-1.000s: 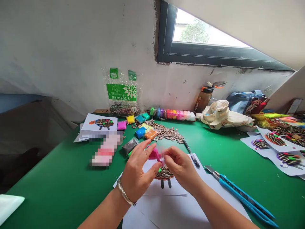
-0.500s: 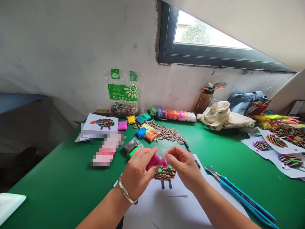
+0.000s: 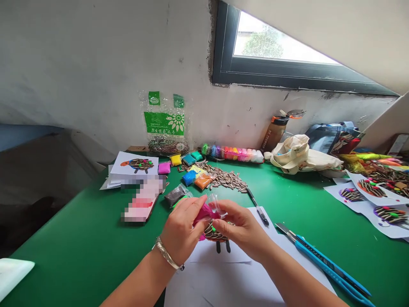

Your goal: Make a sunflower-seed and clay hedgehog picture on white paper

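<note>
One green table (image 3: 96, 256) spans the lower view, with white sheets (image 3: 223, 285) spread over its near part. Above these sheets, the left hand (image 3: 179, 230) is closed around the filled part of a magenta packet (image 3: 204, 212). The right hand (image 3: 247, 230) curls at its clear end, thumb and fingers bent; whether they pinch the film, I cannot tell. A seed-covered drawing (image 3: 217, 233) lies just below, its two dark legs toward the person. The packet looks light and squashy, its thin film probably slippery and easy to crumple or tear; the filled body seems the steadier hold, the loose film the better pinch. Its long axis appears to run across from left hand to right, clear end rightward. Smallest, a magenta bit (image 3: 202, 237) peeks from under the left hand.
</note>
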`<state>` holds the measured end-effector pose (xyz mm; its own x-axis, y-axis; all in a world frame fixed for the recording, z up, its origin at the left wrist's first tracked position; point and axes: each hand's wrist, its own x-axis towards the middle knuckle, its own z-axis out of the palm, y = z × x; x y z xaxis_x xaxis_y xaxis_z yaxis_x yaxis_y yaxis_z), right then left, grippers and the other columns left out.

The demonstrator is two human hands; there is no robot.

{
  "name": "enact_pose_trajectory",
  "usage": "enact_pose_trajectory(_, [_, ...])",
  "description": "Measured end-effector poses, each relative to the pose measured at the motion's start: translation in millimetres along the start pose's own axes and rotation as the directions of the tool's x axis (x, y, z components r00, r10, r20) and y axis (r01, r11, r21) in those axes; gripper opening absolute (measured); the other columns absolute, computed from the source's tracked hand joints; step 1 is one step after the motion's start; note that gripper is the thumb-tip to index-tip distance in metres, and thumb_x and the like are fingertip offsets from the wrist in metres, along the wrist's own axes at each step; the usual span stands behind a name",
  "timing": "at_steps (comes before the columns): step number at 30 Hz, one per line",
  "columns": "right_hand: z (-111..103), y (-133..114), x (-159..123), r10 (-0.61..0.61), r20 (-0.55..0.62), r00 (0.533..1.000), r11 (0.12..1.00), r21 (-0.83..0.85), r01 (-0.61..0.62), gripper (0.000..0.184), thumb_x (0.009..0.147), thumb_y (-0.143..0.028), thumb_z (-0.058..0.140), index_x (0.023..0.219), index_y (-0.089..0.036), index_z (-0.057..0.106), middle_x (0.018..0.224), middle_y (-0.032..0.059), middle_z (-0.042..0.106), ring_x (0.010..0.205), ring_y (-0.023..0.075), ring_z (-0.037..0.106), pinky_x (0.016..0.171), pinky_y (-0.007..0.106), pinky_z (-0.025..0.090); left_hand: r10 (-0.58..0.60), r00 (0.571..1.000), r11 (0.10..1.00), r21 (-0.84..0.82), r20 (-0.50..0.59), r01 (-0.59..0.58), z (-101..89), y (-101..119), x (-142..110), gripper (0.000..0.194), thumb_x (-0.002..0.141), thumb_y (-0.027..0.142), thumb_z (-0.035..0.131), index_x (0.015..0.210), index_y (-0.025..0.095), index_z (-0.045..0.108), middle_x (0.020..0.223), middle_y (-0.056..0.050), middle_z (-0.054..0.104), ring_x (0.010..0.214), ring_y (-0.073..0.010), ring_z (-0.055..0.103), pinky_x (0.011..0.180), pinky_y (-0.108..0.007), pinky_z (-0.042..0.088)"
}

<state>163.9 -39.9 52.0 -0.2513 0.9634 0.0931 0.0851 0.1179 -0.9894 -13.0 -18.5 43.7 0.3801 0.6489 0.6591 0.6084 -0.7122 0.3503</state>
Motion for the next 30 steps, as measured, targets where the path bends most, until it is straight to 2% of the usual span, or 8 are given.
enact_pose_trajectory(6, [11.2,6.3,-0.1,-0.029,-0.069,0.997,0.999,0.015,0.03,0.021,0.082,-0.033,0.06,0.097,-0.023,0.07,0.096,0.0054,0.059,0.085,0.0183,0.062,0.066,0.03,0.057,0.019,1.0,0.999,0.051,0.007,-0.019,3.6,-0.3,-2.1,0.038,0.083,0.013,0.05,0.121,0.016,0.053,0.099,-0.008,0.065,0.095,-0.0218,0.06,0.088,-0.038,0.05])
enact_pose_trajectory(10, [13.8,10.5,0.0,-0.134,-0.155,0.979,0.985,-0.128,0.115,0.013,0.082,-0.025,0.06,0.088,-0.022,0.07,0.093,0.0051,0.061,0.085,0.0178,0.061,0.076,0.033,0.054,0.026,1.0,0.998,0.049,0.006,-0.026,4.7,1.8,-1.7,0.039,0.082,0.009,0.048,0.121,0.016,0.054,0.095,-0.008,0.065,0.091,-0.0214,0.061,0.084,-0.037,0.051])
enact_pose_trajectory(13, [14.9,10.3,0.2,-0.187,-0.183,0.965,0.969,-0.193,0.151,0.011,0.081,-0.02,0.057,0.082,-0.021,0.068,0.089,0.0051,0.06,0.082,0.0168,0.059,0.076,0.032,0.053,0.034,0.999,0.999,0.041,0.0,-0.034,5.7,3.7,-1.7,0.037,0.084,0.011,0.049,0.12,0.015,0.054,0.095,-0.008,0.065,0.09,-0.0214,0.06,0.082,-0.036,0.052])
enact_pose_trajectory(16, [16.8,6.7,-0.1,-0.133,-0.194,0.972,0.985,-0.134,0.108,0.011,0.079,-0.016,0.055,0.074,-0.019,0.064,0.087,0.0039,0.057,0.08,0.0153,0.058,0.069,0.027,0.053,0.048,0.999,0.998,0.037,-0.002,-0.048,6.8,5.2,-2.4,0.035,0.085,0.014,0.052,0.12,0.013,0.054,0.096,-0.009,0.065,0.091,-0.0217,0.06,0.083,-0.036,0.051])
enact_pose_trajectory(19, [18.8,3.7,-0.5,-0.023,-0.179,0.984,0.999,0.03,0.029,0.01,0.075,-0.013,0.053,0.07,-0.018,0.059,0.084,0.0008,0.053,0.073,0.0119,0.055,0.061,0.022,0.052,0.05,0.998,0.998,0.024,0.025,-0.051,7.4,6.4,-3.2,0.035,0.086,0.014,0.052,0.122,0.012,0.053,0.096,-0.01,0.064,0.09,-0.0211,0.059,0.084,-0.036,0.05])
enact_pose_trajectory(25, [17.1,3.0,0.5,0.208,-0.046,0.977,0.937,0.297,-0.186,0.006,0.075,-0.016,0.055,0.077,-0.019,0.051,0.062,-0.0062,0.048,0.055,0.0082,0.053,0.05,0.02,0.047,0.058,0.998,0.998,0.031,0.017,-0.058,8.0,5.0,-4.2,0.037,0.086,0.012,0.051,0.123,0.014,0.052,0.099,-0.009,0.064,0.093,-0.0219,0.059,0.085,-0.038,0.05])
enact_pose_trajectory(27, [14.4,2.6,1.2,0.244,-0.026,0.969,0.932,0.284,-0.227,0.009,0.076,-0.022,0.059,0.082,-0.019,0.053,0.063,-0.0049,0.052,0.056,0.0099,0.054,0.05,0.021,0.048,0.057,0.998,0.997,0.047,0.018,-0.058,8.0,3.2,-4.2,0.038,0.085,0.011,0.05,0.123,0.015,0.052,0.098,-0.009,0.064,0.093,-0.0225,0.059,0.084,-0.039,0.05])
enact_pose_trajectory(30, [9.7,1.3,1.2,0.143,-0.076,0.987,0.987,0.091,-0.136,0.009,0.076,-0.025,0.061,0.081,-0.018,0.06,0.075,-0.0001,0.057,0.067,0.013,0.056,0.058,0.025,0.05,0.057,0.998,0.997,0.048,0.028,-0.059,7.9,1.8,-3.8,0.037,0.085,0.01,0.05,0.122,0.014,0.053,0.098,-0.009,0.064,0.093,-0.0227,0.058,0.084,-0.039,0.05])
